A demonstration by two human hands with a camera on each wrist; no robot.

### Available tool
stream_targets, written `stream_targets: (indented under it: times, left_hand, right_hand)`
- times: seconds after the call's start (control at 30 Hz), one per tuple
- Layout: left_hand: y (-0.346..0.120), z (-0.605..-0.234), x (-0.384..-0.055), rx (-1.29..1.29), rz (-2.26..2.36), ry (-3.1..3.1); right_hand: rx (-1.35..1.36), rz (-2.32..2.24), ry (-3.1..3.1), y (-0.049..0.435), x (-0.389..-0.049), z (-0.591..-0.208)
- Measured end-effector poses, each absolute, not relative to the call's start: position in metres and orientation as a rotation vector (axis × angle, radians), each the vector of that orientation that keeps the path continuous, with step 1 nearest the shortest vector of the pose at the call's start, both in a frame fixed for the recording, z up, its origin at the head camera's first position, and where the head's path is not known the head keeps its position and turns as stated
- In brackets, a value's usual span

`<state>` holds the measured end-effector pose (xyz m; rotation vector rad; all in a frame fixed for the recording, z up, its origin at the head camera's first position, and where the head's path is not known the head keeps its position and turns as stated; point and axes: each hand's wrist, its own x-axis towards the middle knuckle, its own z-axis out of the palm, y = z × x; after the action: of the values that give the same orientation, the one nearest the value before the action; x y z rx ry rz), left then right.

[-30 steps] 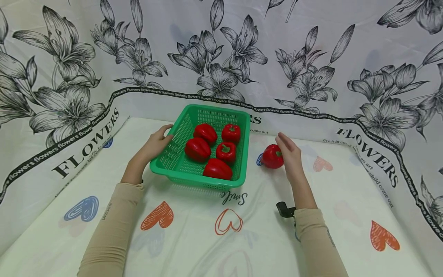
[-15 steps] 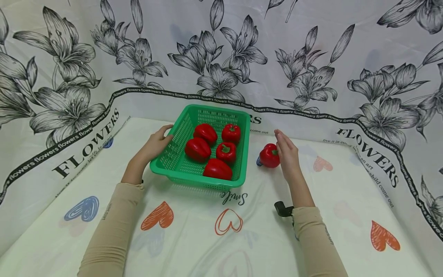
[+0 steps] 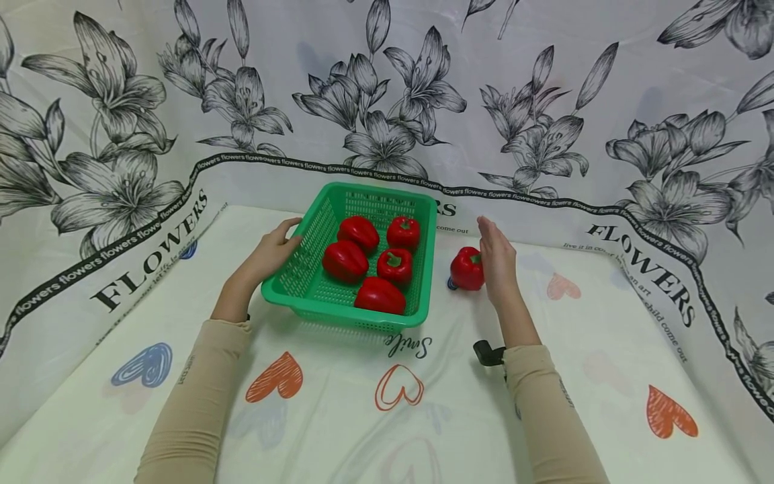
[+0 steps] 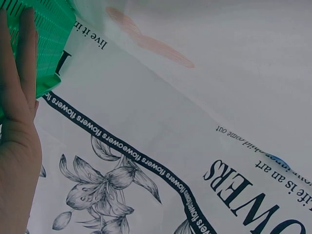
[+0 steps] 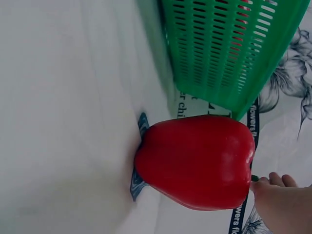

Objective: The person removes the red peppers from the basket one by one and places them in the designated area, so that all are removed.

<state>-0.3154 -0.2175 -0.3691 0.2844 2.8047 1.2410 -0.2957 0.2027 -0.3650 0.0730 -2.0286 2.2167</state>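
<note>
A green slotted plastic basket stands left of centre in the head view with several red bell peppers inside. My left hand rests against its left side. In the left wrist view, the straight fingers lie along the slotted wall. Right of the basket, a single red bell pepper stands on the cloth, its green stem turned up. My right hand is upright along that pepper's right side, fingers straight and together. The right wrist view shows the pepper large, with the fingertips near its stem end.
A white cloth printed with hearts covers the table. Behind and along the sides hangs a flower-printed cloth with a black lettered band. A narrow strip of table separates the basket from the single pepper.
The single bell pepper has shifted a little left and away from me, toward the basket. My right hand has moved the same way beside it. The left hand and basket have stayed put.
</note>
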Motion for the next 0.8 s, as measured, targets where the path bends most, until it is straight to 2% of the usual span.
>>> stream_targets:
  times: [0.27, 0.8]
  left_hand:
    - [-0.219, -0.369, -0.314, 0.281, 1.235, 2.812]
    - [-0.217, -0.369, -0.315, 0.272, 1.24, 2.808]
  right_hand:
    - [0.048, 2.231, -2.004, 0.205, -0.279, -0.354]
    - [-0.193, 2.005, -2.124, 0.201, -0.263, -0.365]
